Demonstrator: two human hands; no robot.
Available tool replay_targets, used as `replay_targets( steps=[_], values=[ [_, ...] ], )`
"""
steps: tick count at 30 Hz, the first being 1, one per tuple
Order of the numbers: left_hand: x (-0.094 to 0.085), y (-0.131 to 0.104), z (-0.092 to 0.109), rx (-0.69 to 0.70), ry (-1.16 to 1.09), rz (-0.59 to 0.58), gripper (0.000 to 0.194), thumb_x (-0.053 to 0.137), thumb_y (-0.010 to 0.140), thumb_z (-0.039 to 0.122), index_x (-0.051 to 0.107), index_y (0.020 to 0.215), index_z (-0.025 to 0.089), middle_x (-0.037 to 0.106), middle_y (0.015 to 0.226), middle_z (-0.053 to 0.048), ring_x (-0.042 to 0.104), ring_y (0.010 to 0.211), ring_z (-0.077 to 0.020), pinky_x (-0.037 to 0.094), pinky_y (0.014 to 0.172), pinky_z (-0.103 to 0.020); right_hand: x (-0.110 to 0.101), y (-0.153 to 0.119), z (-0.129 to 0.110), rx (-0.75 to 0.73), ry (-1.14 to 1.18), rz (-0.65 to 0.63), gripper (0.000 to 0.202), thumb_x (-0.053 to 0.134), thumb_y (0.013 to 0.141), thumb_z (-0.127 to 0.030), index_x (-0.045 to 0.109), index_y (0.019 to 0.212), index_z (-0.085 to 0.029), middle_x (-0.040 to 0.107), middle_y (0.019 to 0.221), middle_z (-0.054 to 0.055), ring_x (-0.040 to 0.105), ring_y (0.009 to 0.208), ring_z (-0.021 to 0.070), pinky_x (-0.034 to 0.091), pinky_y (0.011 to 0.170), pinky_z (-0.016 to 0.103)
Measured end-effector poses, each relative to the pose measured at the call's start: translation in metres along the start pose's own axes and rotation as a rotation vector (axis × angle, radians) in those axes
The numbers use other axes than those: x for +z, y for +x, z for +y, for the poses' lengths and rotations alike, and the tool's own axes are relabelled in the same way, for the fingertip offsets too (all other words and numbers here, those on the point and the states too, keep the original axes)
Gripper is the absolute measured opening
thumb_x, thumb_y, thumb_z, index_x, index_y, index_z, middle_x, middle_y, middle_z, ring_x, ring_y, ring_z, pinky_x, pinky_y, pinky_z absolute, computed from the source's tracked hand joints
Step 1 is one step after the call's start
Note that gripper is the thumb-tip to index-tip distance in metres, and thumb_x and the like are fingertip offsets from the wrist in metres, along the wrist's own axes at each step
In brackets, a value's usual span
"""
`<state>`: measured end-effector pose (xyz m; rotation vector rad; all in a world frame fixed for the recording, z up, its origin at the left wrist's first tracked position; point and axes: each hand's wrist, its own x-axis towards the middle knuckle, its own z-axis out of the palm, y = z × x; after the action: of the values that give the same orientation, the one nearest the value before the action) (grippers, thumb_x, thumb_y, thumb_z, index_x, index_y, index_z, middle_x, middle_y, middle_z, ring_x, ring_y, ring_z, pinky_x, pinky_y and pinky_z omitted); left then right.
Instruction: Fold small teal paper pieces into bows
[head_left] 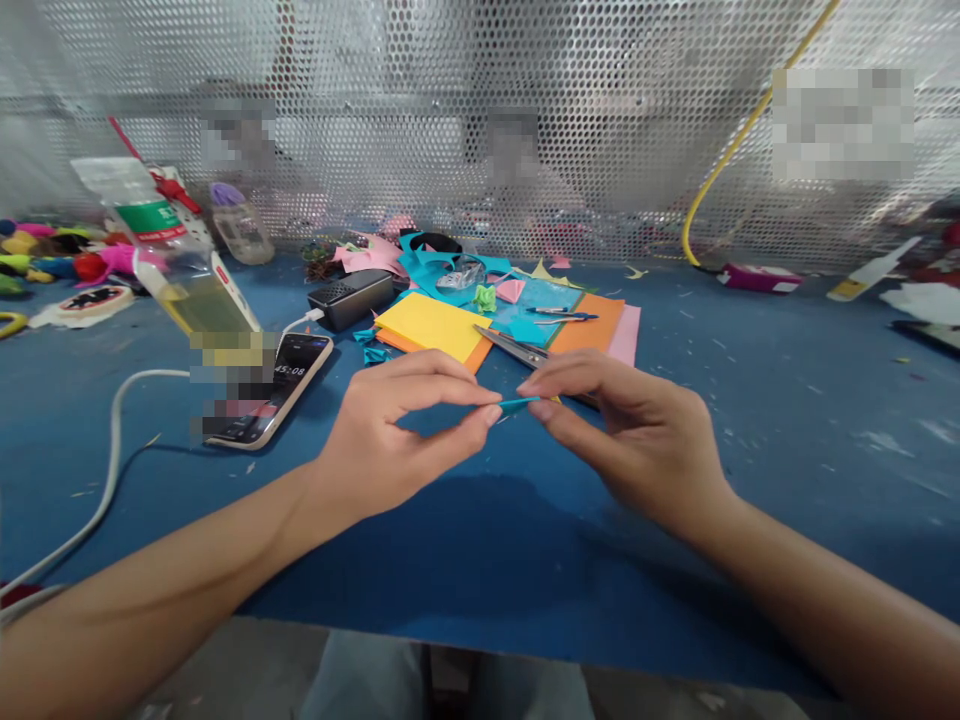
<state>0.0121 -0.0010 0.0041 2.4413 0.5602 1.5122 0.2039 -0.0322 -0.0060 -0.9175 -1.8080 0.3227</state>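
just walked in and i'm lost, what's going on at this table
A person's left hand and right hand pinch opposite ends of a small blue piece, seemingly paper, above the table. Just beyond lie scissors and yellow paper; a phone lies off to the left.

The left hand (397, 425) and right hand (641, 430) face each other, fingertips near but apart, each pinching with thumb below and fingers above. The bare left forearm (187, 570) slopes down leftward from its hand; the bare right forearm (825, 585) slopes down rightward from its own.
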Motion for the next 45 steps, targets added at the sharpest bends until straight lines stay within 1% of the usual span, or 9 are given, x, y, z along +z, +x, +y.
replay_targets(
  steps=[4,6,8,14,23,28,34,38,45],
  values=[
    [0.0016,-0.0011,-0.0012,0.065,0.126,-0.058,0.013,0.068,0.071,0.012,0.068,0.084,0.011,0.067,0.080,-0.007,0.062,0.074,-0.0108,0.050,0.069,-0.022,-0.0007,0.0032,-0.0037,-0.169,-0.201,-0.019,0.008,0.060,0.078,-0.014,0.060,0.079,-0.022,0.067,0.078,0.001,0.062,0.079,0.0163,0.050,0.078,0.036],
    [0.0021,-0.0016,-0.0024,0.129,0.160,-0.087,0.010,0.067,0.072,0.011,0.068,0.083,0.012,0.067,0.081,-0.007,0.062,0.076,-0.0121,0.050,0.072,-0.025,0.0002,0.0034,-0.0046,-0.273,-0.294,-0.034,0.011,0.062,0.076,-0.013,0.059,0.080,-0.022,0.068,0.077,0.001,0.062,0.079,0.0167,0.048,0.082,0.037],
    [0.0022,-0.0014,-0.0030,0.153,0.170,-0.086,0.006,0.066,0.073,0.011,0.067,0.078,0.013,0.067,0.079,-0.006,0.062,0.075,-0.0121,0.050,0.072,-0.026,0.0014,0.0028,-0.0047,-0.308,-0.328,-0.039,0.012,0.063,0.075,-0.014,0.059,0.083,-0.022,0.069,0.078,0.001,0.062,0.080,0.0169,0.048,0.084,0.037],
    [0.0024,0.0004,0.0008,0.037,0.058,-0.065,0.006,0.066,0.072,0.009,0.067,0.077,0.013,0.067,0.078,-0.004,0.062,0.071,-0.0091,0.051,0.067,-0.020,0.0022,0.0021,-0.0029,-0.207,-0.284,-0.059,0.007,0.060,0.078,-0.017,0.059,0.084,-0.021,0.068,0.084,0.004,0.062,0.082,0.0171,0.050,0.076,0.035],
    [0.0028,-0.0008,0.0007,0.086,0.059,-0.100,0.009,0.065,0.073,0.008,0.068,0.079,0.014,0.068,0.079,-0.005,0.063,0.073,-0.0106,0.053,0.068,-0.022,0.0017,0.0015,-0.0034,-0.260,-0.330,-0.073,0.007,0.061,0.076,-0.015,0.060,0.078,-0.021,0.067,0.084,0.004,0.062,0.083,0.0176,0.049,0.080,0.036],
    [0.0015,-0.0005,0.0019,0.028,0.009,-0.069,0.011,0.067,0.071,0.007,0.069,0.080,0.014,0.068,0.080,-0.004,0.063,0.071,-0.0088,0.052,0.067,-0.019,0.0013,0.0017,-0.0054,-0.222,-0.294,-0.064,0.005,0.061,0.077,-0.017,0.059,0.077,-0.021,0.067,0.083,0.004,0.062,0.079,0.0170,0.050,0.075,0.035],
    [-0.0015,0.0007,0.0029,-0.127,-0.103,-0.144,0.009,0.066,0.074,0.011,0.070,0.081,0.015,0.068,0.083,-0.004,0.063,0.073,-0.0097,0.053,0.068,-0.019,-0.0001,0.0024,-0.0072,-0.144,-0.263,-0.080,0.005,0.059,0.078,-0.018,0.059,0.075,-0.022,0.067,0.082,0.003,0.062,0.077,0.0168,0.051,0.073,0.035],
    [-0.0018,0.0016,0.0020,-0.136,-0.113,-0.157,0.010,0.067,0.073,0.012,0.070,0.081,0.017,0.068,0.082,-0.003,0.063,0.070,-0.0098,0.053,0.065,-0.020,-0.0002,0.0023,-0.0073,-0.100,-0.237,-0.081,0.005,0.060,0.077,-0.018,0.060,0.074,-0.022,0.067,0.082,0.003,0.063,0.078,0.0165,0.051,0.073,0.034],
    [-0.0015,0.0017,0.0033,-0.157,-0.127,-0.141,0.005,0.068,0.072,0.011,0.069,0.075,0.015,0.066,0.077,-0.003,0.062,0.069,-0.0098,0.052,0.065,-0.021,0.0010,0.0029,-0.0100,-0.126,-0.218,-0.092,0.004,0.060,0.076,-0.017,0.059,0.074,-0.021,0.066,0.082,0.003,0.062,0.078,0.0155,0.051,0.072,0.031]
  ],
)
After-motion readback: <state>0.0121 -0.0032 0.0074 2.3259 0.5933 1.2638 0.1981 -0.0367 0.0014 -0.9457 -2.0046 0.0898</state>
